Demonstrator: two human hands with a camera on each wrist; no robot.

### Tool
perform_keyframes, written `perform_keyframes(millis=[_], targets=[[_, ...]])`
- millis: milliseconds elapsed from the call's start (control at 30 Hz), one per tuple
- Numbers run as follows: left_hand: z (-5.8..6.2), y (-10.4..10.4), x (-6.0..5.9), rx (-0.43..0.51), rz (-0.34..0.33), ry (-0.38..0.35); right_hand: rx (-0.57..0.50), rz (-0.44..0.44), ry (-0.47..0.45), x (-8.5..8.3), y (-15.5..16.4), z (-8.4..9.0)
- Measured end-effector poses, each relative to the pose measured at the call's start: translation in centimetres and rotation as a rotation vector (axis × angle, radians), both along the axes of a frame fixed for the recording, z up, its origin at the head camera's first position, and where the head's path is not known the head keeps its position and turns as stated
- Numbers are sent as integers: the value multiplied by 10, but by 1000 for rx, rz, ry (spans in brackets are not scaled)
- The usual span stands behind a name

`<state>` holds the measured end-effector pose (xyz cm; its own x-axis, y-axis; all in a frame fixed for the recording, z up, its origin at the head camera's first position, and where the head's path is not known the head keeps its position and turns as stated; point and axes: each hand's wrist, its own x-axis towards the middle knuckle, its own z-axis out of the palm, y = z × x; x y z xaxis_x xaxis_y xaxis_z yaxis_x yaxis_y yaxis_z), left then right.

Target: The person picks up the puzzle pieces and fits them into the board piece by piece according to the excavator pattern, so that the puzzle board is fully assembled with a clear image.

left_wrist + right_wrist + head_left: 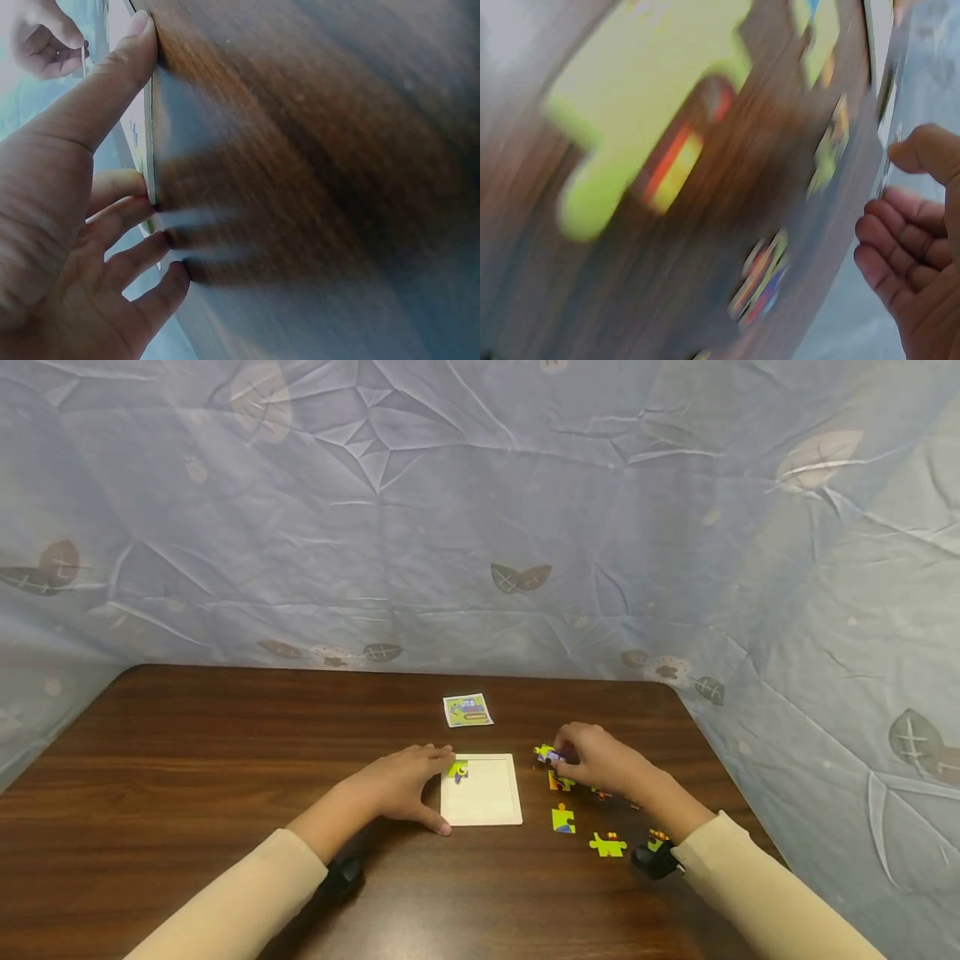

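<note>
Behind the dark wooden tabletop (225, 760) a crumpled blue sheet (480, 510) with leaf prints is hung. Near the middle a white puzzle tray (486, 793) is laid, with one piece (458, 770) already set in its upper left corner. Its left edge is steadied by the left hand (405, 785), fingers spread and relaxed. Just to the right of the tray, a small puzzle piece (547, 753) is pinched by the right hand (600, 760), the nearer one to the loose pieces (564, 819).

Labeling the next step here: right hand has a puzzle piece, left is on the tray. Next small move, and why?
Probably carry the piece pinched by the right hand leftward to the white tray. The left hand steadies its edge; only one piece sits inside, the rest bare.
</note>
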<state>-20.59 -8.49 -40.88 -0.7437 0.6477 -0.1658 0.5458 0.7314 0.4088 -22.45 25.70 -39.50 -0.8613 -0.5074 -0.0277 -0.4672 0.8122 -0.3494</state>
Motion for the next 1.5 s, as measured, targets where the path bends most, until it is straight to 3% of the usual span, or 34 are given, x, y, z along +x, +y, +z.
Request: perform_keyframes(millis=[167,300,700,1133,1500], targets=[[1,0,1,-2,3,-10,9,130,23,6,-30,3],[2,0,1,-3,7,-16,40,173,39,7,-51,3],[0,0,1,2,10,-23,147,201,40,5,-93,-6],[1,0,0,-16,23,-29,212,187,157,5,-107,-11],[0,0,1,-7,18,-30,211,152,132,7,-110,-10]])
